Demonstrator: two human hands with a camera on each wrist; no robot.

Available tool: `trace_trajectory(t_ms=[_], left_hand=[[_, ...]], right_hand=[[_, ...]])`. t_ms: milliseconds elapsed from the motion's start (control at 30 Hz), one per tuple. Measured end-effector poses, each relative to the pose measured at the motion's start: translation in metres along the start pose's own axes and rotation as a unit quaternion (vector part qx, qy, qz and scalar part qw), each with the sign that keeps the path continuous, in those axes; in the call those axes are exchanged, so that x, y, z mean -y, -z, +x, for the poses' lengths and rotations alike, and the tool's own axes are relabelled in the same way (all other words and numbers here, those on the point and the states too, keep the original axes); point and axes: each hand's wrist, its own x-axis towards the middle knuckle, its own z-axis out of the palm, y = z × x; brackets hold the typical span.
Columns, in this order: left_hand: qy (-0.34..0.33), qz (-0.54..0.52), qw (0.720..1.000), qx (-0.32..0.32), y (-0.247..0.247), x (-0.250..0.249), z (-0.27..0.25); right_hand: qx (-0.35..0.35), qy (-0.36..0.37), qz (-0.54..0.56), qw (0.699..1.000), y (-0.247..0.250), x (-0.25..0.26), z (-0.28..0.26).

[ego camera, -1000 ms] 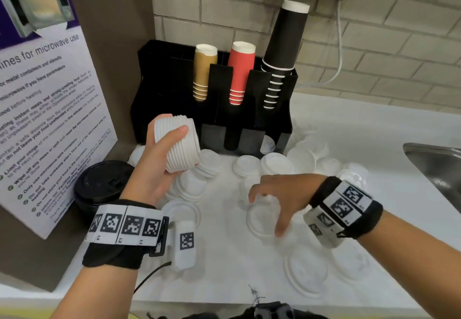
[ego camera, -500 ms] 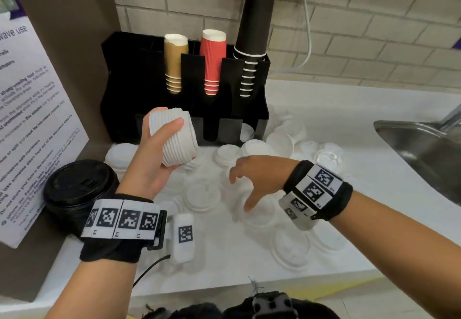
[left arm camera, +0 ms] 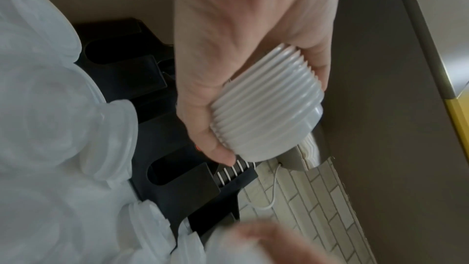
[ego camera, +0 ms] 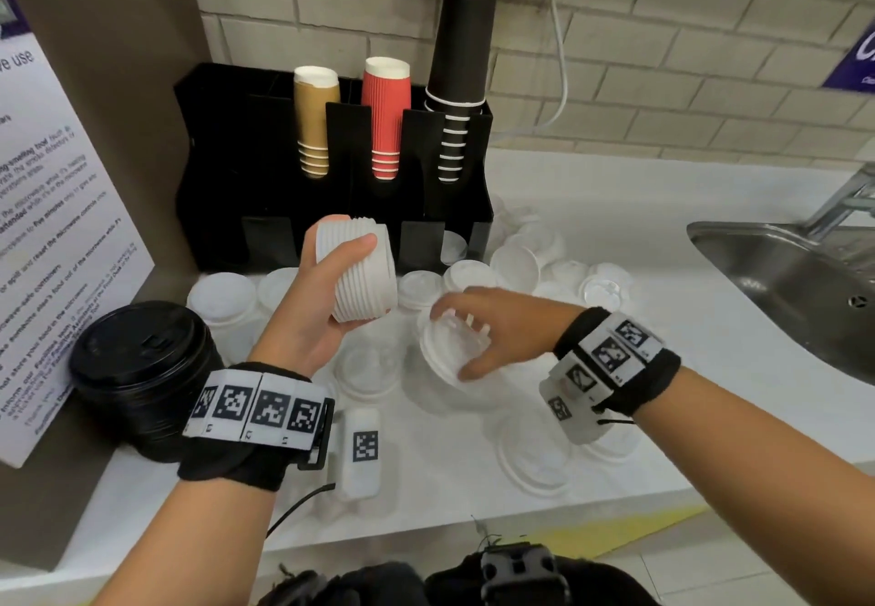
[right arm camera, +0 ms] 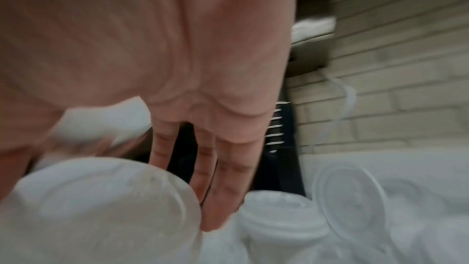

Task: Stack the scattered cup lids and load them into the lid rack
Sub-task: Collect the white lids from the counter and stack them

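Your left hand (ego camera: 316, 307) was curled around a stack of white cup lids (ego camera: 361, 270), thumb across its front and the fingers wrapped behind, holding it tilted just in front of the black lid rack (ego camera: 265, 208); the left wrist view showed the same ribbed stack (left arm camera: 266, 111) pinched between thumb and fingers. Your right hand (ego camera: 492, 331) was low over the white counter (ego camera: 592, 198), fingers spread and bent down around the rim of a translucent lid (ego camera: 450, 345), the thumb on its near edge; the right wrist view was blurred, with straightish fingers (right arm camera: 225, 184) behind a clear lid (right arm camera: 101, 208), so you could not tell from it how firm the grip was. More loose white lids (ego camera: 513, 264) lay scattered on the counter between the rack and the steel sink (ego camera: 781, 283). The rack's upper slots held a gold cup stack (ego camera: 315, 122), a red ribbed cup stack (ego camera: 386, 118) and a tall black cup stack (ego camera: 461, 65). A stack of black lids (ego camera: 142, 369) stood at the left, beside a notice (ego camera: 52, 208) on which you could read fragments such as "five minutes" and "reset the microwave"; the rest was too small or cut off. Both wrists wore bands with square black-and-white marker codes (ego camera: 258, 409).
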Motion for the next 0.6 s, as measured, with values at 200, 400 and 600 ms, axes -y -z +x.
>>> trace_trajectory(t_ms=[200,400,600], left_hand=[[0.035,0.022,0.999,0.032,-0.015,0.011,-0.003],[0.045,0.039,0.995,0.079,-0.023,0.014,-0.008],[0.030,0.012,0.997,0.073,-0.028,0.016,-0.007]], right_hand=[[-0.191,0.051,0.328,0.924,0.022,0.000,-0.018],[-0.180,0.112,0.367,0.906,0.016,0.013,-0.019],[-0.191,0.124,0.360,0.905,0.011,0.017,-0.015]])
